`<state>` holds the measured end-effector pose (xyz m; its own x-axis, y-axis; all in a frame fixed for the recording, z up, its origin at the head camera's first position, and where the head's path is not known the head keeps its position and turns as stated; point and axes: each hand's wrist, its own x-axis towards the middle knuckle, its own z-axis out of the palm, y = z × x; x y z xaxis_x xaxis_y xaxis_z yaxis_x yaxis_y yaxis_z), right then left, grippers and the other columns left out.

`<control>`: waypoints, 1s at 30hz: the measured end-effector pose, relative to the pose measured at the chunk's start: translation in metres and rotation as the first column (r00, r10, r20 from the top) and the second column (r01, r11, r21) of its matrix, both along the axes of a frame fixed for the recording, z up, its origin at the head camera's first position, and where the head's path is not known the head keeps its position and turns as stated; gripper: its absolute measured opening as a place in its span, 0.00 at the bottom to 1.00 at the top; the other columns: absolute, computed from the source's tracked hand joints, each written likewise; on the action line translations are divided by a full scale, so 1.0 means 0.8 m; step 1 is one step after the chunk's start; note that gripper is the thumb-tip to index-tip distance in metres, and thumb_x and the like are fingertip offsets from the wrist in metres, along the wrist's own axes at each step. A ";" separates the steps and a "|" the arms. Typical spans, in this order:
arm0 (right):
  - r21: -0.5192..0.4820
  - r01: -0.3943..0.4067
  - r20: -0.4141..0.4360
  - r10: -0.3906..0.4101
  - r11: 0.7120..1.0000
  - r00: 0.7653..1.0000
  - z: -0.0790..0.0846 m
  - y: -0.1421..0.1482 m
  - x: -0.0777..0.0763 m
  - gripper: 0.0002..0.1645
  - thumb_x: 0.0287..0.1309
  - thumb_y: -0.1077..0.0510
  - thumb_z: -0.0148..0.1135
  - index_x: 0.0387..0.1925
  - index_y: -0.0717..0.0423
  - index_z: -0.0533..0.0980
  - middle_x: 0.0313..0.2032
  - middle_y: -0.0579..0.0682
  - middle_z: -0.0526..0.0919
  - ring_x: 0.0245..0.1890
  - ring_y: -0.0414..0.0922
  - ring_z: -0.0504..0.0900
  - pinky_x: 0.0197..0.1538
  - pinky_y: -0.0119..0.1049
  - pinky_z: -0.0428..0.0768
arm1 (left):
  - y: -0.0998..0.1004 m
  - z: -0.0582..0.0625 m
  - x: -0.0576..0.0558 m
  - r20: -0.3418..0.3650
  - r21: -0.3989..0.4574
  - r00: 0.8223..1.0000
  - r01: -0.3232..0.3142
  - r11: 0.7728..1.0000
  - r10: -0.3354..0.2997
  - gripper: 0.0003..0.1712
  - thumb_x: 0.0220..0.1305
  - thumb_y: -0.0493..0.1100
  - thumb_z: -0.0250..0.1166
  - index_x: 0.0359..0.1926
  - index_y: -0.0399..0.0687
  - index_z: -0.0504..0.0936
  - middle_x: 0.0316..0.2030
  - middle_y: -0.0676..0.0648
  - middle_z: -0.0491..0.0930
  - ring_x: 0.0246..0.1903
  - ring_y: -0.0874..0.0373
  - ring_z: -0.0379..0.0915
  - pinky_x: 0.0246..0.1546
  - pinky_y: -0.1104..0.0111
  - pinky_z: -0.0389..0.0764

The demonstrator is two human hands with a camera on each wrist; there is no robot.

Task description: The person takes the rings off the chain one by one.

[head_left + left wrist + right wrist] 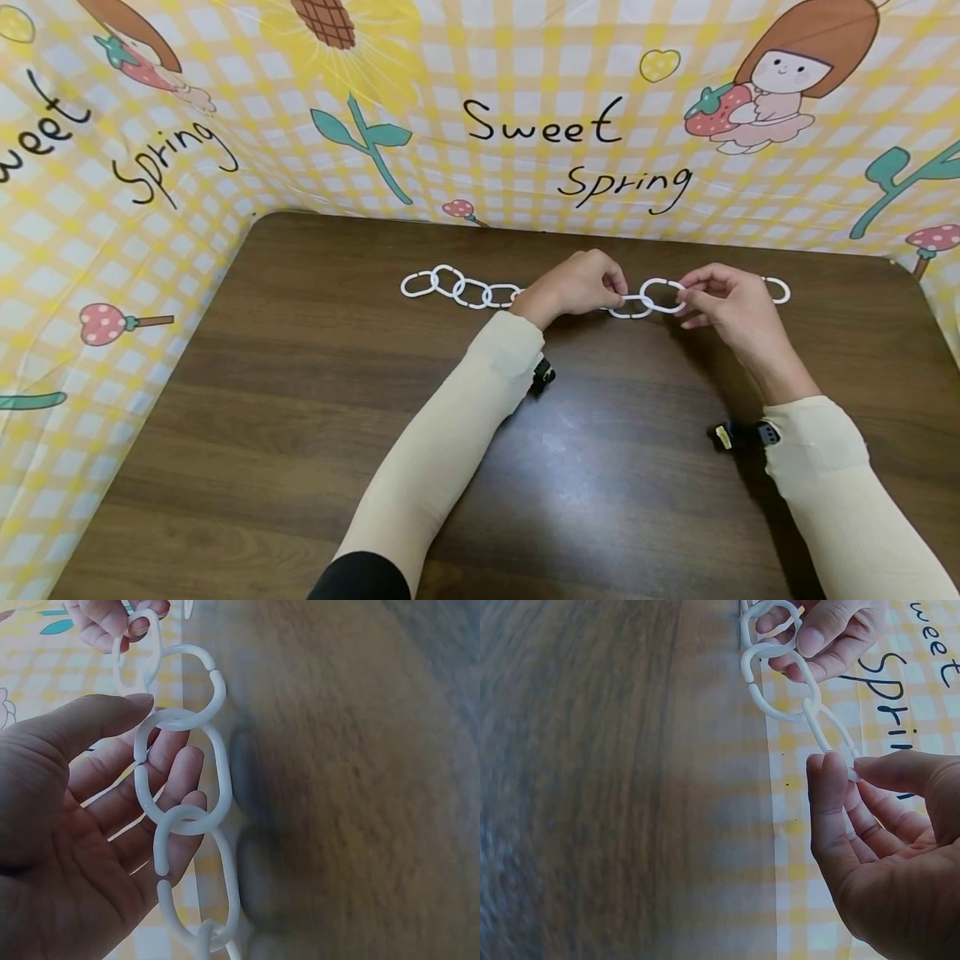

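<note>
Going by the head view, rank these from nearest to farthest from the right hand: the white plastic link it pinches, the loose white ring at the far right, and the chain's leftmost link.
1. White plastic link, pinched in the right hand, on its left.
2. Loose white ring, just right of that hand.
3. Leftmost chain link, far left, beyond the left hand.
</note>
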<state>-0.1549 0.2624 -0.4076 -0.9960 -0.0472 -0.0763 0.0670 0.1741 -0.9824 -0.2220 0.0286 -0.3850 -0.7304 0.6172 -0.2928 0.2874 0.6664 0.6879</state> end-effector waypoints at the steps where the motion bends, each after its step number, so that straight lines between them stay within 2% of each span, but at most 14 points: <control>1: 0.004 0.000 -0.001 0.000 1.000 1.000 0.000 0.000 0.000 0.14 0.66 0.73 0.61 0.34 0.51 0.82 0.27 0.40 0.87 0.25 0.36 0.87 0.28 0.30 0.85 | 0.000 0.000 0.000 -0.004 -0.002 1.000 0.002 1.000 -0.002 0.07 0.72 0.41 0.67 0.46 0.45 0.88 0.38 0.51 0.83 0.36 0.61 0.74 0.40 0.75 0.74; 8: 0.049 -0.002 -0.013 0.003 0.999 1.000 0.003 -0.002 0.002 0.13 0.67 0.71 0.62 0.35 0.51 0.82 0.27 0.39 0.87 0.26 0.36 0.87 0.29 0.30 0.86 | -0.001 -0.004 -0.001 -0.019 0.007 1.000 0.002 1.000 -0.002 0.06 0.74 0.41 0.66 0.45 0.45 0.88 0.38 0.52 0.82 0.38 0.61 0.73 0.42 0.75 0.73; 16: 0.068 -0.002 -0.015 0.003 0.998 1.000 0.005 -0.004 0.003 0.03 0.67 0.70 0.62 0.39 0.62 0.80 0.28 0.40 0.88 0.26 0.36 0.87 0.30 0.31 0.86 | -0.003 -0.004 0.000 -0.008 0.072 1.000 -0.019 0.997 0.019 0.07 0.73 0.37 0.64 0.47 0.42 0.87 0.38 0.50 0.81 0.39 0.60 0.73 0.42 0.74 0.73; 22: 0.078 -0.002 -0.013 0.003 0.997 1.000 0.006 -0.005 0.004 0.03 0.68 0.69 0.63 0.40 0.63 0.80 0.28 0.40 0.88 0.26 0.36 0.87 0.30 0.31 0.86 | -0.004 -0.003 0.002 -0.014 0.104 0.999 -0.038 0.994 0.039 0.07 0.73 0.38 0.64 0.47 0.42 0.87 0.37 0.50 0.82 0.38 0.61 0.74 0.41 0.75 0.74; 30: 0.078 0.001 -0.001 0.000 0.997 1.000 0.005 -0.002 0.008 0.06 0.68 0.69 0.63 0.39 0.57 0.83 0.29 0.39 0.88 0.25 0.38 0.87 0.30 0.31 0.86 | -0.004 -0.004 0.007 -0.030 0.156 0.998 -0.049 0.987 0.055 0.06 0.72 0.36 0.65 0.45 0.42 0.88 0.35 0.50 0.83 0.37 0.61 0.75 0.40 0.75 0.75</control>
